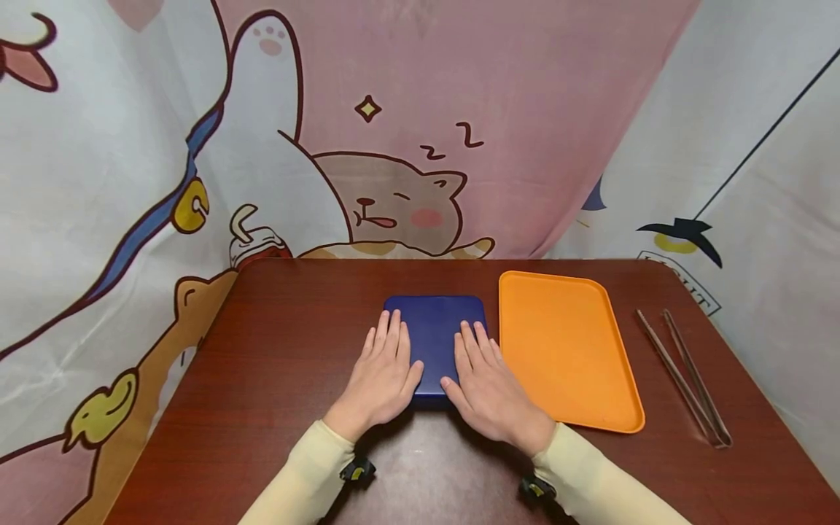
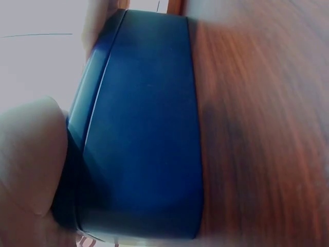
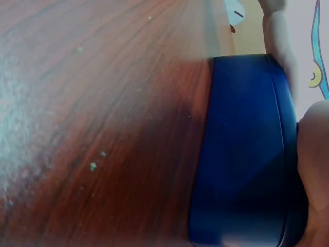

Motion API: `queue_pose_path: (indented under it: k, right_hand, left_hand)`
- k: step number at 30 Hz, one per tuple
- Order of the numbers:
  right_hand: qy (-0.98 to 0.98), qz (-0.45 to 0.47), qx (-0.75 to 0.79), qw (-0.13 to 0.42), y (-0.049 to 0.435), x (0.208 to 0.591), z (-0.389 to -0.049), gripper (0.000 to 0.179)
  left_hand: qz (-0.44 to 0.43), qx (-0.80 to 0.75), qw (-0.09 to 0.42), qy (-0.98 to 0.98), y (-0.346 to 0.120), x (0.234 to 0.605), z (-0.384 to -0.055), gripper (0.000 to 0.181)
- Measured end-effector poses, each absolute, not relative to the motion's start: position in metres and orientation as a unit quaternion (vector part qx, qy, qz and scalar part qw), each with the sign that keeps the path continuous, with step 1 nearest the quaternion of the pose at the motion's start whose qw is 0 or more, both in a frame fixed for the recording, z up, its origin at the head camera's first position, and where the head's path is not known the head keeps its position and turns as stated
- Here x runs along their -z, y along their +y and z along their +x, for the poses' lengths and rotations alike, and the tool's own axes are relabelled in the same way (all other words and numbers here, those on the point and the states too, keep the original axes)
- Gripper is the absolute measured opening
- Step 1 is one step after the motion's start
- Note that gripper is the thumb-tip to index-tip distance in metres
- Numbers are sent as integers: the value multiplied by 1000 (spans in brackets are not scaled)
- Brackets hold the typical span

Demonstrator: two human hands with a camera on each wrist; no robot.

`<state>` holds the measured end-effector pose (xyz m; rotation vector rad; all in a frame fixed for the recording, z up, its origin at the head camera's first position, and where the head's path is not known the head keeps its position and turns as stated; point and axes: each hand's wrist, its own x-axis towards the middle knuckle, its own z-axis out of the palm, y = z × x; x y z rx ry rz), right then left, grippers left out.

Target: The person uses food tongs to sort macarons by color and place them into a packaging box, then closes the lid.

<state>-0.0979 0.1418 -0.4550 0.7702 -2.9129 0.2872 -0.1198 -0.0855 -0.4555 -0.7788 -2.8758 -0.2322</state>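
Observation:
A dark blue lidded box lies flat on the table, and a seam between lid and body runs along its side in both wrist views. On the left part of its lid rests my left hand, fingers straight and pointing away from me. My right hand lies on the right part in the same way, thumb toward the middle. In the left wrist view the box side fills the centre, with part of the hand at the left edge. The right wrist view has the box side at the right. What the box contains is hidden.
An orange tray lies just right of the box. Farther right are metal tongs, their tips apart and pointing away. The brown wooden table carries everything, and a cartoon-print curtain hangs behind it.

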Motion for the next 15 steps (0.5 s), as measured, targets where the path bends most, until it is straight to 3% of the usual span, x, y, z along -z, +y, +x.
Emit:
queue_pose_path:
  k: [9, 15]
  right_hand:
    - [-963, 243, -115, 27, 150, 449, -98, 81]
    - [-964, 223, -122, 76, 181, 431, -111, 86]
  left_hand:
    - [-257, 97, 46, -960, -88, 454, -121, 76]
    - [-221, 118, 72, -965, -110, 439, -139, 85]
